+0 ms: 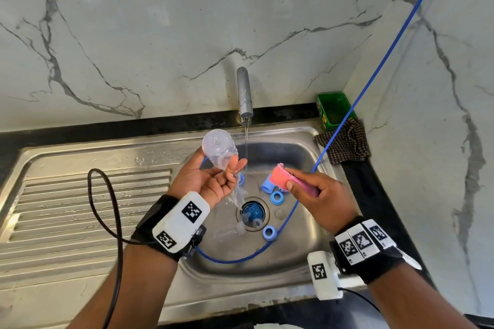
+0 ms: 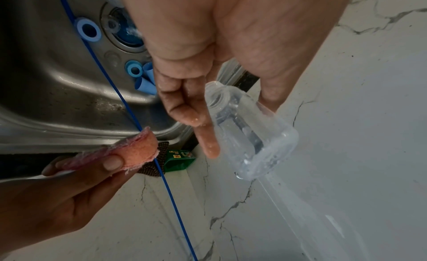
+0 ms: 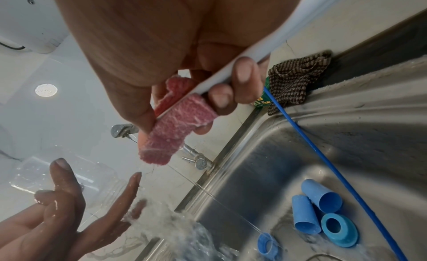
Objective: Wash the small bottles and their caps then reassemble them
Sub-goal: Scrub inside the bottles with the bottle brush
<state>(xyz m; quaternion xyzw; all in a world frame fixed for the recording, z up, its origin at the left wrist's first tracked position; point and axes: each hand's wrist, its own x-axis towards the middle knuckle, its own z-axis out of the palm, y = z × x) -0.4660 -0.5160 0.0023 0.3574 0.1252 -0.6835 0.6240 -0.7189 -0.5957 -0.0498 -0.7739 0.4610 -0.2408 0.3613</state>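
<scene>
One clear bottle (image 1: 219, 149) is held in the left hand (image 1: 211, 177), base up and mouth down, above the sink (image 1: 291, 256) and just left of the water stream (image 1: 246, 147). It is gripped between thumb and curled fingers; the index finger (image 2: 209, 140) lies straight along its side. Water is seen pouring from its mouth toward the drain (image 1: 252, 213).

One pink sponge (image 1: 283, 177), folded, is pinched by the right hand (image 1: 318, 197) between thumb and fingers, right of the stream and above the drain. The sponge is not touching the bottle.

One tap (image 1: 244, 93) is noted behind the drain, running in a thin stream.

Blue parts counted in the sink, all near the drain:
- Three rings: one (image 1: 277, 197) just right of and behind the drain, one (image 1: 269, 233) right of it on the near side, one (image 1: 241, 178) behind it, partly hidden by the left hand.
- Two cone caps (image 3: 320, 208), lying on their sides, touching each other, beside the first ring, seen best from the right wrist.

At least one clear piece (image 1: 256, 223) is seen lying on the drain; its kind cannot be told through the splashing water.

One blue cord (image 1: 355, 107) is seen running from the upper right, over the sink wall right of the drain, looping round the drain's near side to the left wrist.

One green box (image 1: 334, 109) and one checked cloth (image 1: 344, 143) are recorded on the counter, at the sink's far right corner, well apart from the drain.
</scene>
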